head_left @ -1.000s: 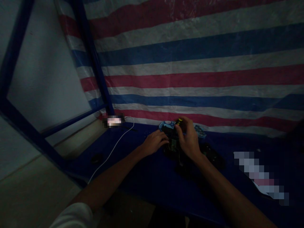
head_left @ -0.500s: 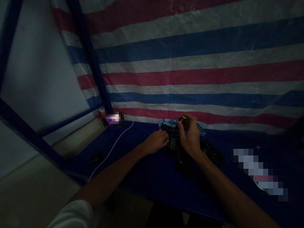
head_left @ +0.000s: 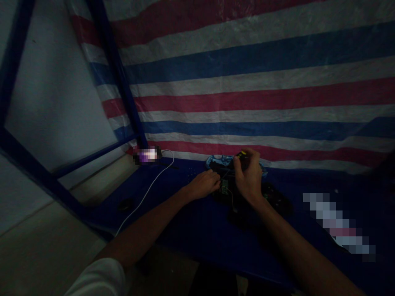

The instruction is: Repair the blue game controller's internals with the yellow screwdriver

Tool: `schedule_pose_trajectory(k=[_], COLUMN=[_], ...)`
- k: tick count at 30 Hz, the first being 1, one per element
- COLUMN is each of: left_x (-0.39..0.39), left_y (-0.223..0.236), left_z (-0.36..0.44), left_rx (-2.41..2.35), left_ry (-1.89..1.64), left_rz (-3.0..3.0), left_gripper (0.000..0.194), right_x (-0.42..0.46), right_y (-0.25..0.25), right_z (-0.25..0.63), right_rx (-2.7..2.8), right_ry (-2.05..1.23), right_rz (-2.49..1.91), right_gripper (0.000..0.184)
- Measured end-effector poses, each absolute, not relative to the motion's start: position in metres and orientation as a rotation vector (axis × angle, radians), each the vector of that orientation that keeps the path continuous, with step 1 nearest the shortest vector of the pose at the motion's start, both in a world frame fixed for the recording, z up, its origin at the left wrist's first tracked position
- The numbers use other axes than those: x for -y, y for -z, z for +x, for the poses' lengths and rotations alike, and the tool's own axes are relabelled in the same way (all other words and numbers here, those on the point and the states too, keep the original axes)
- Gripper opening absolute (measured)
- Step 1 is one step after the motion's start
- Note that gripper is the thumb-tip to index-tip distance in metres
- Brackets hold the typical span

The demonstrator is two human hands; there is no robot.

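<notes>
My right hand (head_left: 249, 176) is wrapped round a black-and-yellow screwdriver (head_left: 242, 156), its handle up and its thin shaft slanting down to the left. The shaft's tip is near the fingers of my left hand (head_left: 207, 182), which are bent and pressed together at the left side of a dark toy-like base. What they pinch is hidden. On the base a small green circuit board (head_left: 225, 187) shows, with a thin wire (head_left: 233, 201) running from it. Behind my hands lies a light blue toy car-like shell (head_left: 214, 159), partly covered by my right hand.
Several tiny screw-like bits (head_left: 191, 174) lie left of my left hand. A black part (head_left: 276, 199) lies right of my right wrist. A white cable (head_left: 148, 189) crosses the blue tabletop (head_left: 197, 230) from a blurred lit device (head_left: 147, 155). A round dark object (head_left: 125, 204) sits at left.
My right hand has shifted slightly right with the screwdriver, and more of its handle and shaft shows. My left hand stays nearly in place at the base.
</notes>
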State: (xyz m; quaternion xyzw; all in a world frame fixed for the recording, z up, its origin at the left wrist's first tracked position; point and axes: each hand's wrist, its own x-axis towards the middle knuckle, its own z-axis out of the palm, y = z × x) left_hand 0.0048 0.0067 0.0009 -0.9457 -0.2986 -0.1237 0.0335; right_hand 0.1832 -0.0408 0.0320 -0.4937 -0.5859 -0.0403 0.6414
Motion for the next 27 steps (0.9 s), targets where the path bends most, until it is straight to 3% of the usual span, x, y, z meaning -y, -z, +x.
schedule_pose_trajectory(k=[14, 27], left_x=[-0.001, -0.016], left_y=[-0.007, -0.021], left_z=[0.005, -0.03], left_rx=[0.976, 0.937], left_ry=[0.405, 0.881], left_rz=[-2.871, -3.052], left_gripper=[0.028, 0.008], right_x=[0.04, 0.038], right_y=[-0.035, -0.032], right_z=[0.188, 0.188], right_rx=[1.217, 1.19], right_ry=[0.066, 0.072], right_rz=[-1.171, -1.157], right_gripper=[0.034, 0.033])
